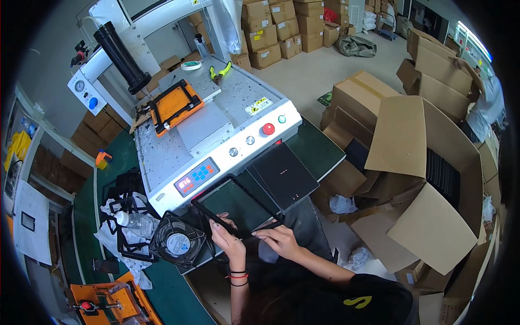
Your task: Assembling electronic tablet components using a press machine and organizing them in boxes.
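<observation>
A thin black rectangular frame (257,198) is held in front of me, at the front edge of the bench machine. My left hand (229,242) has its fingers closed around the near left part of the frame. At the near right corner, my right hand (278,240) pinches the frame's edge. Through its opening the green tabletop shows. Just beyond, a flat black panel (283,176) lies at the machine's front right, partly overlapped by the frame. Some of my fingertips are hidden behind the frame.
The machine's control panel (196,177) faces me; an orange fixture (176,106) sits below its black cylinder (122,57). A round fan (177,242), a clear bottle (136,223) and black frames crowd the left. Open cartons (398,135) stand right; a person (487,103) works far right.
</observation>
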